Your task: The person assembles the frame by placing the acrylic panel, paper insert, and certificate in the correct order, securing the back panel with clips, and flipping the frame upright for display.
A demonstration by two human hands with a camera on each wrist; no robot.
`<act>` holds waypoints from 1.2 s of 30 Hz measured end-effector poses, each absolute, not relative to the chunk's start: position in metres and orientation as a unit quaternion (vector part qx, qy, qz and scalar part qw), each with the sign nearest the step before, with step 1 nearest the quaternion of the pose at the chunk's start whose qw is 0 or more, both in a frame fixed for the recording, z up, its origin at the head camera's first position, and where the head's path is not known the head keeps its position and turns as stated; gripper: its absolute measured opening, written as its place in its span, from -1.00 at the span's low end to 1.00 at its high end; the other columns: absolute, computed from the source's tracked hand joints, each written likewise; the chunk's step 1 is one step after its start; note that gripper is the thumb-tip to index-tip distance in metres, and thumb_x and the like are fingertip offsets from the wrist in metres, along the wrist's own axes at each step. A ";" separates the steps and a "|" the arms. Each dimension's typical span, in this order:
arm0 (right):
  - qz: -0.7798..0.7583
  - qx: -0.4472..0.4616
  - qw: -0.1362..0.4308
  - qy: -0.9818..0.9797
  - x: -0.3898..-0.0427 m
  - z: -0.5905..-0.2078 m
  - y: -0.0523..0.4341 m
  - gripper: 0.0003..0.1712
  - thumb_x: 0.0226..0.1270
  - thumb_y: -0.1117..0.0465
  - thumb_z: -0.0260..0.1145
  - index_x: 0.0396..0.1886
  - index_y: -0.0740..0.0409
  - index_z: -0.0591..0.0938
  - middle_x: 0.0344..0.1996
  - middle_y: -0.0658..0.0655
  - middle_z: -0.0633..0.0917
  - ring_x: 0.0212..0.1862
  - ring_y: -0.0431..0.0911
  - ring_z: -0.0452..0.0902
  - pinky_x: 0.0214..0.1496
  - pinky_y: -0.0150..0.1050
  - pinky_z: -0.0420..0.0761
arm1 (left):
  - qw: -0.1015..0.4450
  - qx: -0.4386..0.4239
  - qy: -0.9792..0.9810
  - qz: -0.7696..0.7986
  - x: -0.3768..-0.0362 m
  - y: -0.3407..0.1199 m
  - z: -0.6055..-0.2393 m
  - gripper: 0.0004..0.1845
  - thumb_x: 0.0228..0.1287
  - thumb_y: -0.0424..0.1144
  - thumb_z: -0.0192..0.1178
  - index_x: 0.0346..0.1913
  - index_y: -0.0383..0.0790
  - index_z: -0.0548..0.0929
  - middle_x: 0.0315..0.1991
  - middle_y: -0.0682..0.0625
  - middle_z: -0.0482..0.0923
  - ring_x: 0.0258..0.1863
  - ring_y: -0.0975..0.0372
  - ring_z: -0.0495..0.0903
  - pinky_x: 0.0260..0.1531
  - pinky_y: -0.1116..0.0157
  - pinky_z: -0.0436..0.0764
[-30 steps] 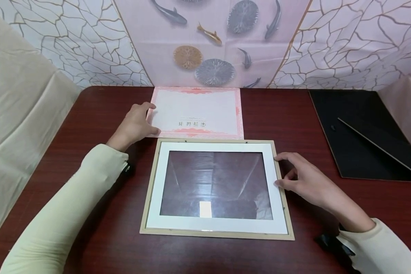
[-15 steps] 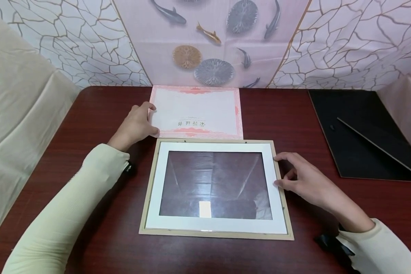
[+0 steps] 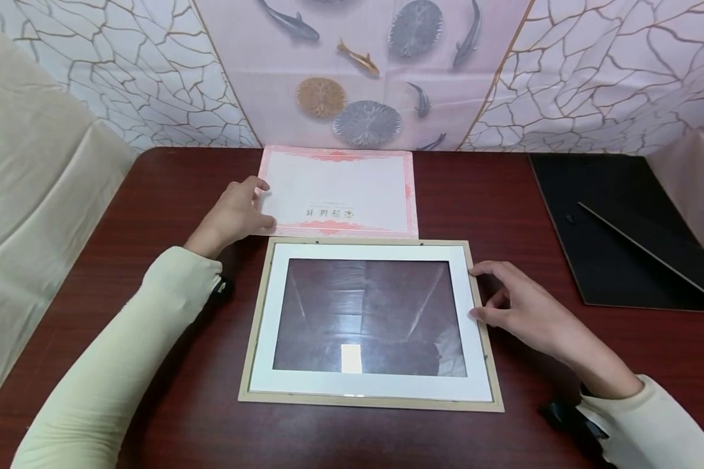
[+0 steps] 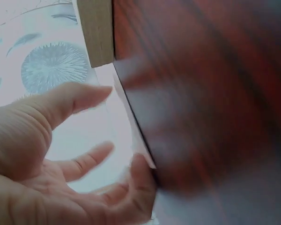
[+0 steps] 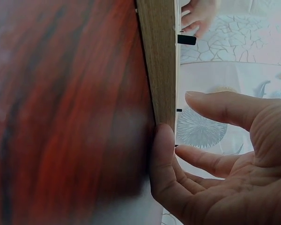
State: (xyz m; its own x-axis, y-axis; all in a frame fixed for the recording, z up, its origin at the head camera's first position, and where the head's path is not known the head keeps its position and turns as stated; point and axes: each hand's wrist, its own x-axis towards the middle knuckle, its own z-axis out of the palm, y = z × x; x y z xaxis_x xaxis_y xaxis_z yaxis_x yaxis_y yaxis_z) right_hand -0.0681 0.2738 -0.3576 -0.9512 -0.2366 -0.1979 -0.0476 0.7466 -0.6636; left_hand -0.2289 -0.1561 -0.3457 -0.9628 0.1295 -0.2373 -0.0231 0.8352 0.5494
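Observation:
A pink-bordered certificate (image 3: 340,185), its green lettering upside down in the head view, lies against the far side of the table. My left hand (image 3: 231,212) spans its left edge, thumb and index fingertip resting at the paper with a gap between them. Just in front of the certificate lies a wooden picture frame (image 3: 371,405) with a white mat (image 3: 358,384) round a clear pane (image 3: 369,312). At the frame's right side, my right hand (image 3: 525,309) has thumb and index fingertip touching the edge. In the right wrist view another finger (image 5: 163,145) lies against the outer side.
Black backing board (image 3: 563,273) lies at the right of the table (image 3: 170,189), a thin dark flap (image 3: 651,241) slanting up from it. Small dark tabs, one showing as a black tab (image 5: 186,40), stand along the frame. A patterned cloth (image 3: 364,78) hangs behind.
The certificate shifts very slightly left, then back right, with my left hand at its edge. My right hand and the picture frame stay in place.

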 end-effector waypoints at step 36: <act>-0.357 -0.077 0.139 0.920 -0.067 -0.357 0.275 -0.30 0.33 0.28 0.49 0.41 0.19 0.43 0.25 0.33 0.46 -0.26 -0.16 0.58 -0.36 -0.32 0.52 | 0.155 -0.018 0.913 0.376 -0.237 -0.162 -0.347 0.06 0.30 -0.33 0.38 0.68 -0.17 -0.10 0.42 -0.41 0.26 0.18 -0.12 0.47 0.16 -0.01 0.52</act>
